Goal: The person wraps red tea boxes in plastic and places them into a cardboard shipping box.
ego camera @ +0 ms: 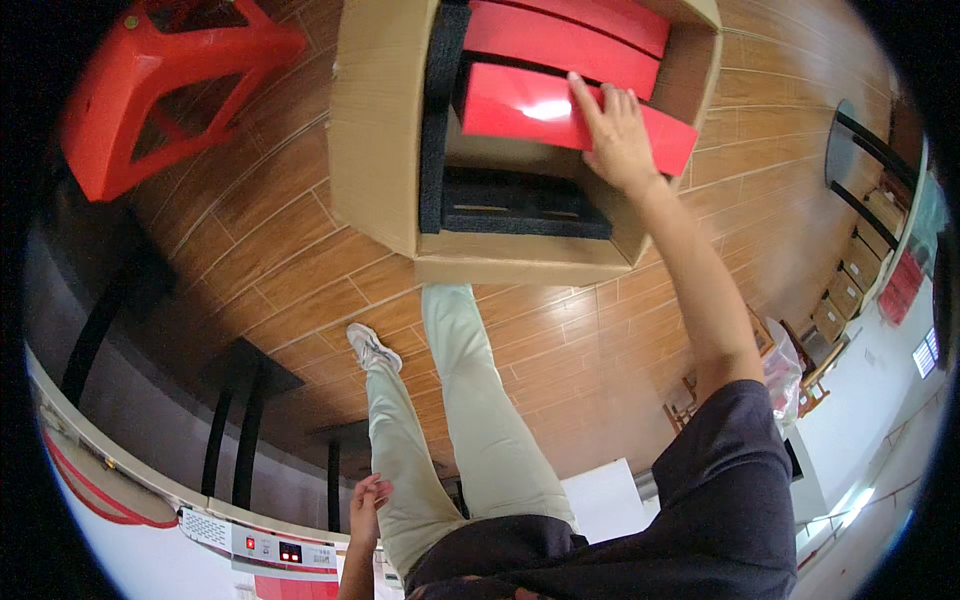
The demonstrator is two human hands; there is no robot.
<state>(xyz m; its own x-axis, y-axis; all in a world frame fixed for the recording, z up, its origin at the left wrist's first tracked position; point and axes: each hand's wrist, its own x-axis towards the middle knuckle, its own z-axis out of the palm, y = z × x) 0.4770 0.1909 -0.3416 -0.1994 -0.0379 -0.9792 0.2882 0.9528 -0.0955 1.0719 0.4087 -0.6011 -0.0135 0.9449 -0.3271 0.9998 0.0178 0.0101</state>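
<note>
My right hand (622, 142) grips a glossy red box (517, 101), its fingers over the far side and the thumb at the near edge. This box sits askew at the mouth of a cardboard carton (379, 142), with its right end over the carton's right wall. Behind it, more red boxes (562, 41) lie side by side in the carton. Black foam (525, 202) lines the carton's near end, and a black foam strip (439, 120) runs along its left wall. My left hand (367, 499) hangs beside my left thigh, holding nothing, its fingers loosely bent.
A red plastic stool (180, 90) lies on the tiled floor (292, 262) left of the carton. A workbench with black legs (247, 435) stands at lower left and carries a machine (262, 544) with lit displays. Several brown cartons (847, 285) line the right side.
</note>
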